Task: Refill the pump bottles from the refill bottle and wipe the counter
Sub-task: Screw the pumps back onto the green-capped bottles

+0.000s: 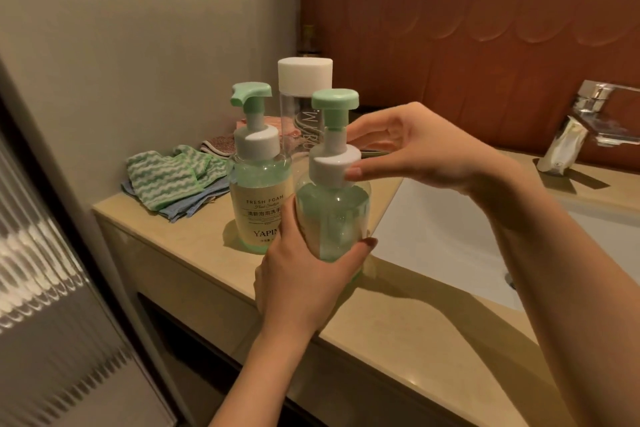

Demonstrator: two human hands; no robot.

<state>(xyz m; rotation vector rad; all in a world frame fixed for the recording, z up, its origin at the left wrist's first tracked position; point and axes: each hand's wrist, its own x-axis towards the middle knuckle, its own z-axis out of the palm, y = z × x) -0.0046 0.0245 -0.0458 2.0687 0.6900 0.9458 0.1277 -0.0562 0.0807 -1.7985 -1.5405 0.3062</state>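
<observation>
Grip, left: left hand (pixel 304 284) is wrapped round the lower body of the held pump bottle (pixel 332 215), fingers curled about it.
Grip, right: right hand (pixel 426 152) pinches that bottle's white collar under the green pump head, thumb in front and fingers behind.
Held pump bottle, place: at the left rim of the sink (pixel 450 236); whether its base rests on the counter (pixel 194 253) cannot be told.
Second pump bottle (pixel 258 204), place: left of the sink, just beside the held one, upright, pump on.
Refill bottle (pixel 304 104), place: left of the sink, behind both pump bottles, clear with a white cap on.
Cloths (pixel 169 180), place: well left of the sink by the wall, a green-and-white wavy one lying on a blue one.
Tap (pixel 602 111), place: behind the sink, at its far right.
Step in hand: judged to be turning the pump top at the collar. Loosening seems likelier, since the refill bottle is capped, but the direction cannot be told.
Next move calls for: a firm hold on the body, a twist at the collar, then a straight lift of the pump and uncapping of the refill bottle.
Writing, second pump bottle: "FRESH FOAM", a script line too small to read, "清新泡泡洗手", and "YAPIN", both cut off by the hand.
Writing, refill bottle: pale vertical letters, partly hidden, not legible whole.
Writing, held pump bottle: none shows.
</observation>
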